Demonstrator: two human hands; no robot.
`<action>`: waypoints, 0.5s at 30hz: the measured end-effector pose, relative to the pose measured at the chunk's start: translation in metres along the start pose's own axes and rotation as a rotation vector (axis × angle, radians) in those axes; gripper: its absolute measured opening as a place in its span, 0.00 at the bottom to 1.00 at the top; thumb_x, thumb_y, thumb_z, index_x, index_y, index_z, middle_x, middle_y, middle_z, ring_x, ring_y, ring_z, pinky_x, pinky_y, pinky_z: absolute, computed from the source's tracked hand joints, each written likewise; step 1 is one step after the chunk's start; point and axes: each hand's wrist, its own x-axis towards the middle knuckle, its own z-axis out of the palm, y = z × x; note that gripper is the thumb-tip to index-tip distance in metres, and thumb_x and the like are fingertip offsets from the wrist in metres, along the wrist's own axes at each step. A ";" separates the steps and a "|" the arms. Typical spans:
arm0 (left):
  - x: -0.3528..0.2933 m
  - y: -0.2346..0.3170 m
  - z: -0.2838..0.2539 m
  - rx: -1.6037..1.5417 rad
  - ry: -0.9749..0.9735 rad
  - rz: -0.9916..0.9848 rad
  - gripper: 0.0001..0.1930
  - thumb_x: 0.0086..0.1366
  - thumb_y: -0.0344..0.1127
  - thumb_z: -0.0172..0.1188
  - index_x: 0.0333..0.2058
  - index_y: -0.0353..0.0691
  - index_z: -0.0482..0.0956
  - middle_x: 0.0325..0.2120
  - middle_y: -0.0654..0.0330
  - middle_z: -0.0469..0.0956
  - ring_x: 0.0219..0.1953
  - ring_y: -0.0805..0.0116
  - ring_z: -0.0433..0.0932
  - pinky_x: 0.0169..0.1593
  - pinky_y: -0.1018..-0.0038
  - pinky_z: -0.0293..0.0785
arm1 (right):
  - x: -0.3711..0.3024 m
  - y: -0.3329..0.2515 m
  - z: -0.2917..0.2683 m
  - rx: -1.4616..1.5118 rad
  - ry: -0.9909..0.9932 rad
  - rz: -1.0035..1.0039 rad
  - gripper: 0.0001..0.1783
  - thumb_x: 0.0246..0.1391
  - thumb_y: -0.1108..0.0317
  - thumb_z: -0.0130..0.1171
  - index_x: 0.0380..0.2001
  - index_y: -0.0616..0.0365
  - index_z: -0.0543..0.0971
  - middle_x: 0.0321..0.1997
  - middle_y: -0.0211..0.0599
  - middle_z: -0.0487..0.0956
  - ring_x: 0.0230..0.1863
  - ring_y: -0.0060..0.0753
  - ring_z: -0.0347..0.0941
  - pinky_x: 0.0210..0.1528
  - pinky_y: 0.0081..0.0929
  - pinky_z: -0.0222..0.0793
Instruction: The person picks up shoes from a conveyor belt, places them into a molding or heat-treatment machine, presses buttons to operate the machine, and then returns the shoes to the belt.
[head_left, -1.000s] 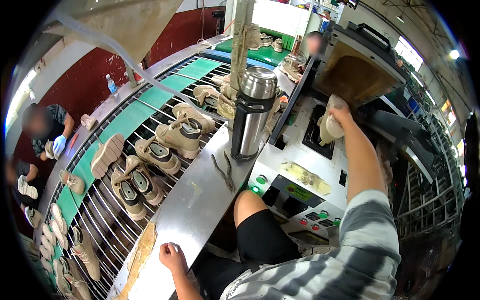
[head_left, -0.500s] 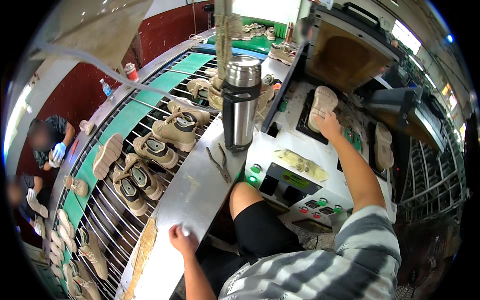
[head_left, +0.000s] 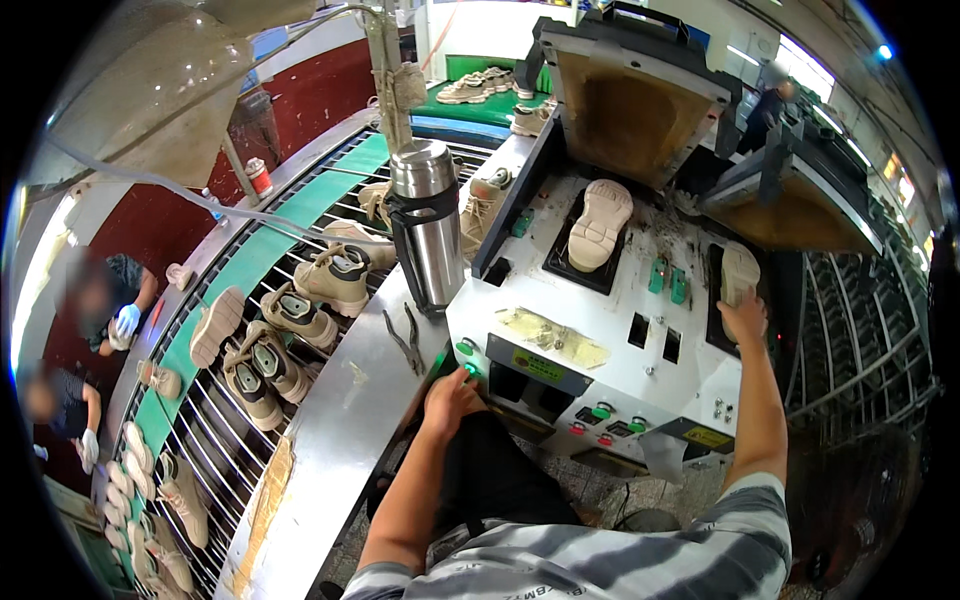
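My left hand (head_left: pixel 449 405) reaches to the lit green button (head_left: pixel 470 370) on the left front of a white press machine (head_left: pixel 590 330). One of its fingers is stretched out onto the button, and the hand holds nothing. At the machine's right bay, my right hand (head_left: pixel 745 318) grips the near end of a beige shoe (head_left: pixel 739 268), which lies sole up on a black pad. A second beige shoe (head_left: pixel 600 225) rests sole up on the left bay's black pad, untouched. Above the bays, the left lid (head_left: pixel 635 110) and the right lid (head_left: pixel 790 205) stand raised.
A steel thermos (head_left: pixel 425 230) and pliers (head_left: pixel 403 340) occupy the metal ledge (head_left: pixel 340 410) at left. Beyond it, several beige shoes (head_left: pixel 335 278) sit on a roller conveyor with a green belt (head_left: pixel 290 215). Two co-workers (head_left: pixel 125 290) are at its far side. Metal racks (head_left: pixel 850 340) stand at right.
My right hand has gone from the left bay's shoe to the right bay's shoe. My left hand has moved from above the ledge to the green button. The view has shifted.
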 end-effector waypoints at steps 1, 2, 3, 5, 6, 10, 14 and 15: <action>-0.015 -0.002 -0.023 -0.056 -0.051 0.019 0.26 0.65 0.51 0.52 0.55 0.39 0.68 0.53 0.58 0.71 0.54 0.59 0.70 0.56 0.63 0.64 | 0.003 -0.006 -0.025 0.052 -0.099 0.090 0.49 0.38 0.45 0.65 0.63 0.51 0.61 0.65 0.51 0.62 0.66 0.54 0.55 0.64 0.44 0.54; -0.035 -0.001 -0.039 -0.141 0.047 0.014 0.24 0.65 0.47 0.52 0.54 0.39 0.69 0.52 0.59 0.72 0.50 0.60 0.72 0.53 0.65 0.67 | 0.005 -0.012 -0.036 0.101 -0.200 0.184 0.51 0.37 0.44 0.65 0.64 0.50 0.60 0.66 0.52 0.61 0.67 0.55 0.54 0.65 0.45 0.54; -0.054 -0.001 -0.057 -0.193 0.031 0.071 0.22 0.65 0.44 0.52 0.54 0.39 0.69 0.49 0.58 0.73 0.47 0.62 0.73 0.51 0.66 0.69 | 0.018 -0.004 -0.030 0.113 -0.213 0.205 0.53 0.36 0.43 0.65 0.64 0.51 0.59 0.65 0.52 0.62 0.66 0.54 0.56 0.64 0.45 0.55; -0.090 -0.005 -0.095 -0.145 0.148 0.156 0.19 0.65 0.42 0.52 0.51 0.39 0.71 0.40 0.60 0.77 0.41 0.66 0.76 0.47 0.68 0.72 | 0.063 0.039 0.006 0.173 -0.293 0.170 0.56 0.33 0.42 0.65 0.65 0.52 0.57 0.63 0.54 0.65 0.64 0.54 0.60 0.62 0.45 0.57; -0.108 -0.003 -0.105 -0.104 0.251 0.153 0.18 0.65 0.42 0.52 0.50 0.39 0.71 0.37 0.61 0.78 0.39 0.68 0.77 0.45 0.69 0.72 | 0.086 0.065 0.030 0.229 -0.350 0.130 0.56 0.31 0.42 0.65 0.65 0.52 0.57 0.62 0.55 0.67 0.63 0.54 0.63 0.61 0.45 0.59; -0.192 -0.002 -0.143 -0.064 0.404 0.182 0.15 0.66 0.38 0.51 0.48 0.39 0.72 0.35 0.63 0.78 0.37 0.71 0.77 0.45 0.72 0.72 | 0.067 0.031 0.030 0.198 -0.165 0.133 0.54 0.33 0.45 0.64 0.65 0.50 0.57 0.59 0.55 0.70 0.60 0.55 0.66 0.59 0.44 0.61; -0.220 -0.002 -0.150 -0.057 0.416 0.210 0.14 0.67 0.34 0.49 0.49 0.38 0.72 0.36 0.62 0.78 0.38 0.72 0.76 0.45 0.75 0.72 | 0.016 0.051 0.023 0.390 0.194 0.235 0.50 0.36 0.43 0.66 0.63 0.52 0.61 0.59 0.49 0.71 0.57 0.55 0.68 0.55 0.47 0.65; -0.223 -0.002 -0.148 -0.031 0.416 0.210 0.14 0.67 0.34 0.49 0.49 0.38 0.72 0.36 0.62 0.78 0.38 0.72 0.76 0.45 0.75 0.72 | -0.002 0.056 0.025 0.405 0.298 0.210 0.48 0.37 0.44 0.67 0.60 0.54 0.64 0.58 0.50 0.72 0.56 0.55 0.69 0.55 0.47 0.66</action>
